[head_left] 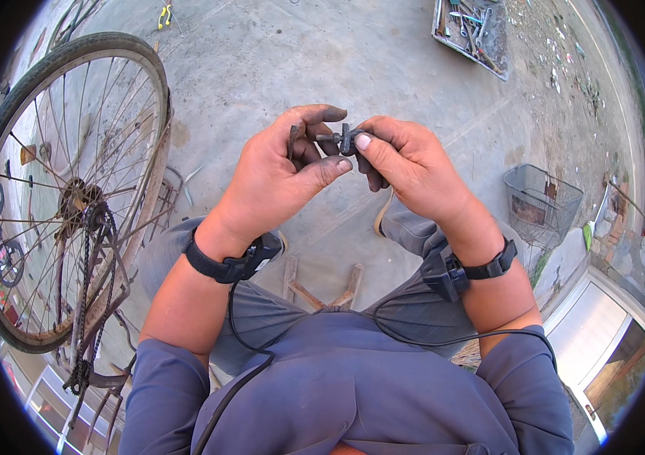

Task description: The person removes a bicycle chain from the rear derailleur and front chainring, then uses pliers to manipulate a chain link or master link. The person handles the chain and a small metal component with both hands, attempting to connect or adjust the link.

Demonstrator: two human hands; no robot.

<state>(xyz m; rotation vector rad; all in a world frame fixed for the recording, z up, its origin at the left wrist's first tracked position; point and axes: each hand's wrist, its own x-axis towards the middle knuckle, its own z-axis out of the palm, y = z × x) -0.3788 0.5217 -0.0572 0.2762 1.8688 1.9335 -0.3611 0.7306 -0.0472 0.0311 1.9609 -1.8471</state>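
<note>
My right hand [398, 155] pinches a small dark metal part with a short bolt-like stem [347, 139] between thumb and fingers. The stem points toward my left hand [303, 148], whose thumb and index finger arch apart around its end. The other left fingers are curled, and a narrow dark piece [293, 141] shows against them; its kind is unclear. Both hands have blackened fingertips and meet in front of me, above the floor. To their left stands a bicycle wheel [157, 67] with a dark tyre, spokes and a rusty hub, and a chain [86, 303] hangs beside it.
At the far right a shallow metal tray [501, 74] holds several tools. Yellow-handled pliers [164, 15] lie far left on the concrete floor [262, 61]. A wire basket [539, 201] sits at right, near a white door panel [588, 326]. Wooden legs [303, 294] show between my knees.
</note>
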